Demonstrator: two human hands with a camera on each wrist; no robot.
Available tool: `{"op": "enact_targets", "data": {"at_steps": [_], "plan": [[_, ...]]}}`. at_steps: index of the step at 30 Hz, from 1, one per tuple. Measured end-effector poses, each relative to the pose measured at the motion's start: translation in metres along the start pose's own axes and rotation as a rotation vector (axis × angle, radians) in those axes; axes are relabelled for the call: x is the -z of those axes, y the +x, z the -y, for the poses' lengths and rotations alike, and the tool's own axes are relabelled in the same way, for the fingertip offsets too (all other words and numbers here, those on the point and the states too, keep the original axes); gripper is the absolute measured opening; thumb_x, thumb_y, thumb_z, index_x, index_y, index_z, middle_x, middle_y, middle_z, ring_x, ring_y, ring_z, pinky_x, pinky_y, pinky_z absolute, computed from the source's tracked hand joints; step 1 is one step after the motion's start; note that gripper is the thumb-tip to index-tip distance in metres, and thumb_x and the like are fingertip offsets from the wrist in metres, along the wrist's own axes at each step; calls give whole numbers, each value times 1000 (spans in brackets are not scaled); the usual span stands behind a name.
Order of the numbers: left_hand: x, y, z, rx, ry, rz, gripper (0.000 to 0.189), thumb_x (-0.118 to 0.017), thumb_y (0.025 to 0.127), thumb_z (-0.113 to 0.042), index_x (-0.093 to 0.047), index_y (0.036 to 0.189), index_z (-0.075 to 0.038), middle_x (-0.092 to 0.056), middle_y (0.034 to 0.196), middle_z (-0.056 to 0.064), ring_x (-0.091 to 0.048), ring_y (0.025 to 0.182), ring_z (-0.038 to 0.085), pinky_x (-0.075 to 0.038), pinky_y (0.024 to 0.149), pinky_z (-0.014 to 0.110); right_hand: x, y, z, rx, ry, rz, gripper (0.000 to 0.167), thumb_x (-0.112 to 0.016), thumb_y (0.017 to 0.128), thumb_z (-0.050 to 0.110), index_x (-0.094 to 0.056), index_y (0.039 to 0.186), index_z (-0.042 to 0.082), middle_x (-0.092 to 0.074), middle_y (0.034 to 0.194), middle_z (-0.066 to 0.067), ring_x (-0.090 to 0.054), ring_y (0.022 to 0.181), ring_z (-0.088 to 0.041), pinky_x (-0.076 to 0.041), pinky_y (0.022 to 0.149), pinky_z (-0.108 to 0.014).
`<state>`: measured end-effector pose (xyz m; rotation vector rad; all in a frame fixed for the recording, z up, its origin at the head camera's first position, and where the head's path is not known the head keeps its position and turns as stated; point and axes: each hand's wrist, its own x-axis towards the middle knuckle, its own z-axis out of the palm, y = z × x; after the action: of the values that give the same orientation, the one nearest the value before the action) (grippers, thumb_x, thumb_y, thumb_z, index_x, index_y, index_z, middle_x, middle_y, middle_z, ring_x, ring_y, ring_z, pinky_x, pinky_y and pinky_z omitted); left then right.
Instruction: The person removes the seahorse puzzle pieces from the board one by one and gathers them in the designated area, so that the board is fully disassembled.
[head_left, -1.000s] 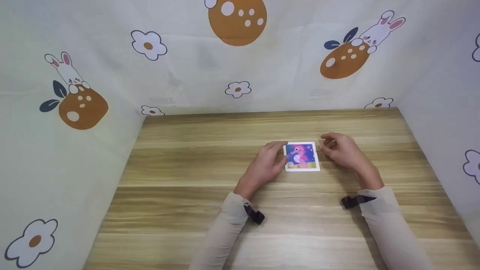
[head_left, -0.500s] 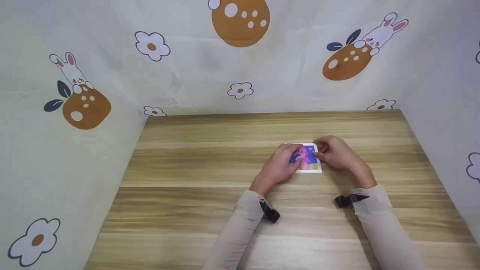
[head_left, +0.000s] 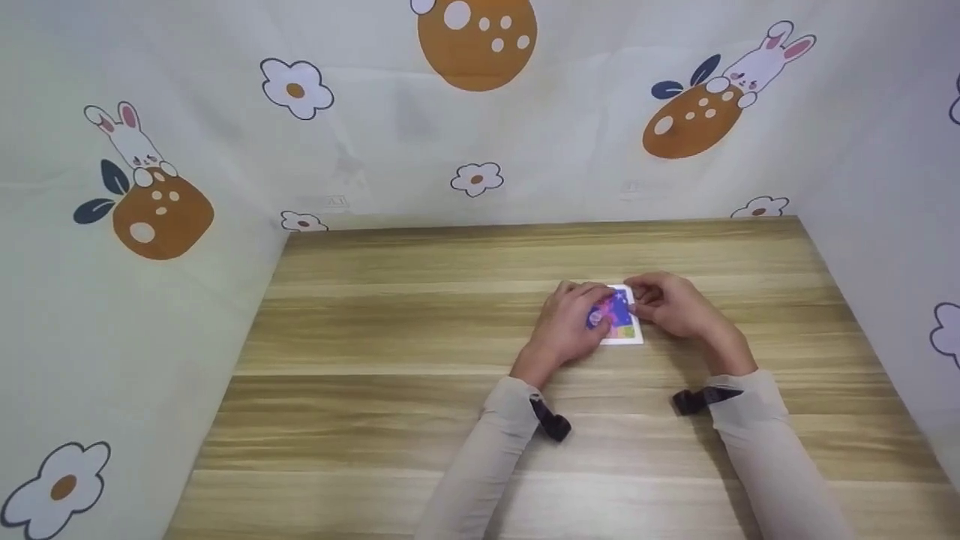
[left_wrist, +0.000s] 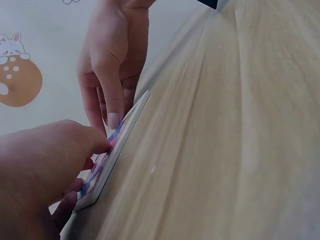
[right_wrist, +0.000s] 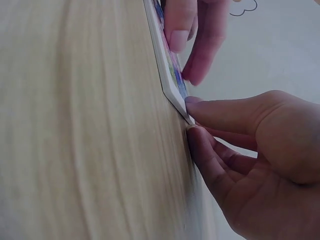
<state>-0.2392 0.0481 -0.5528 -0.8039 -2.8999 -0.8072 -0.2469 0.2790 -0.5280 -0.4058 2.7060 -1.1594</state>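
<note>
A thin square board with a white border and a pink seahorse on blue [head_left: 622, 313] lies on the wooden table. My left hand [head_left: 568, 322] covers its left part, fingers spread over the picture and thumb lower down on its face. At the board's right edge, my right hand [head_left: 677, 305] pinches the border between thumb and forefinger. The right wrist view shows that thumb [right_wrist: 220, 112] on top and the fingertip [right_wrist: 196, 134] at the underside. Much of the seahorse is hidden under the left hand.
The wood-grain table [head_left: 375, 420] reaches back to a pale cloth wall [head_left: 375, 150] printed with rabbits, oranges and flowers. Similar cloth stands at both sides. A black strap with a small dark device [head_left: 551, 420] sits on each sleeve cuff.
My left hand has slid right, from the board's left edge onto its picture. My right hand has moved left from beside the board and taken hold of its right edge.
</note>
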Motion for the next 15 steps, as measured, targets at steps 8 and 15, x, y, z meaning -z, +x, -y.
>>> {"op": "enact_targets", "data": {"at_steps": [8, 15], "plan": [[2, 11, -8, 13, 76, 19, 53, -76, 100, -41, -63, 150, -31, -68, 148, -11, -57, 128, 15, -53, 104, 35, 0, -1, -2, 6, 31, -12, 45, -75, 97, -2, -66, 141, -7, -76, 114, -24, -73, 105, -33, -55, 85, -16], [9, 19, -14, -1, 167, 69, 48, -76, 101, -41, -66, 147, -28, -67, 147, -7, -60, 132, 17, -58, 104, 36, 0, 0, -4, -10, 21, -17, 45, -75, 96, -2, -67, 140, -5, -75, 107, -19, -71, 97, -25, -55, 80, -15]]}}
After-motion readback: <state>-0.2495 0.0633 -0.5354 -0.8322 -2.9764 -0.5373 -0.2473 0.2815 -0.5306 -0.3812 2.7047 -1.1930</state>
